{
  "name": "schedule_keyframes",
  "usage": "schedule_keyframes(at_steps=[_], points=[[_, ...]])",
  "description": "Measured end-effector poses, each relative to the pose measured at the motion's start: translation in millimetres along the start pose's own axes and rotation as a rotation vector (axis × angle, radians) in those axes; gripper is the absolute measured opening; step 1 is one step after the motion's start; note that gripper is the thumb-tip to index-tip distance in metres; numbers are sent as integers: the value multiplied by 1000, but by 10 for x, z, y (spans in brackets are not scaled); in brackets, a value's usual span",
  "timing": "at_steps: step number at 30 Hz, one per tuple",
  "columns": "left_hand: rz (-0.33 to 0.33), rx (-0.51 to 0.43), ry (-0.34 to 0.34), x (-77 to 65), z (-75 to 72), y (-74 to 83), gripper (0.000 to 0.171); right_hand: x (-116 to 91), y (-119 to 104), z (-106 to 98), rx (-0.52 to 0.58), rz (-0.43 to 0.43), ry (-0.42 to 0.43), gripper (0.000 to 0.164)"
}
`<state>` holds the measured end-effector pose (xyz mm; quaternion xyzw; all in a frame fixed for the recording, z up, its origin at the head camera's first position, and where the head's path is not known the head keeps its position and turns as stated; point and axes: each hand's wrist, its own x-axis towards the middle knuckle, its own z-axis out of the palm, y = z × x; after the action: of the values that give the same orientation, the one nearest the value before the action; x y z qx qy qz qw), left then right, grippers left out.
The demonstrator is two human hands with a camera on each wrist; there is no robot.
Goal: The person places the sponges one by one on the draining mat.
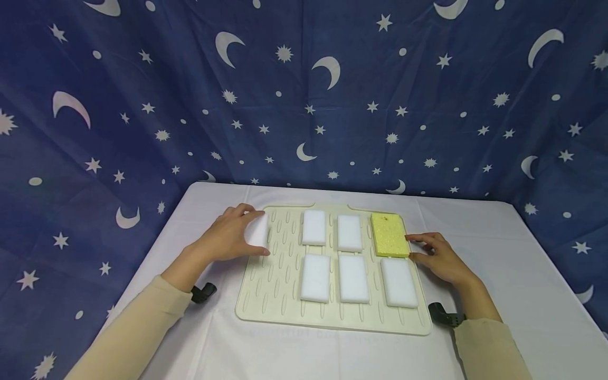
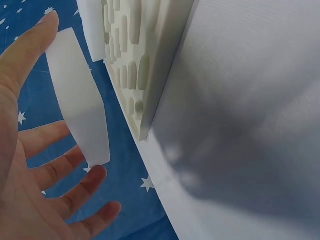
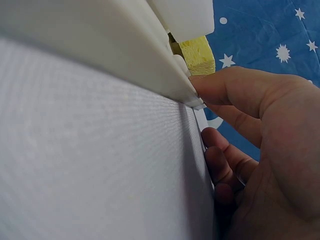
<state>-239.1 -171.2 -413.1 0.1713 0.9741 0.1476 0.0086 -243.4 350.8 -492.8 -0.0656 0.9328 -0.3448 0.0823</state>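
Note:
In the head view, my left hand (image 1: 230, 235) holds a white sponge (image 1: 258, 230) by its ends at the drying mat's (image 1: 266, 316) upper left. The left wrist view shows this sponge (image 2: 82, 95) held between the thumb and fingers. My right hand (image 1: 439, 258) is at the mat's right edge, beside a yellow sponge (image 1: 389, 235) lying on the mat. In the right wrist view, the thumb touches the mat's rim (image 3: 172, 82); the other fingers are loosely bent. Whether a fingertip touches the yellow sponge (image 3: 197, 55) is unclear.
Several more white sponges lie on the mat in two rows, one of them (image 1: 399, 282) just in front of the yellow one. A white cloth (image 1: 228, 353) covers the table. Behind hangs a blue curtain (image 1: 285, 116) with moons and stars.

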Motion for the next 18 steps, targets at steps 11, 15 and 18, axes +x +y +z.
schedule_keyframes(at_steps=[11,15,18], points=[[-9,8,2,92,36,64,102,-10,3,-35,-5,10,-4,53],[-8,7,-2,133,56,90,102,-8,1,-29,1,8,-3,53],[-2,16,-2,174,71,103,102,-8,-4,-25,4,14,-3,53]])
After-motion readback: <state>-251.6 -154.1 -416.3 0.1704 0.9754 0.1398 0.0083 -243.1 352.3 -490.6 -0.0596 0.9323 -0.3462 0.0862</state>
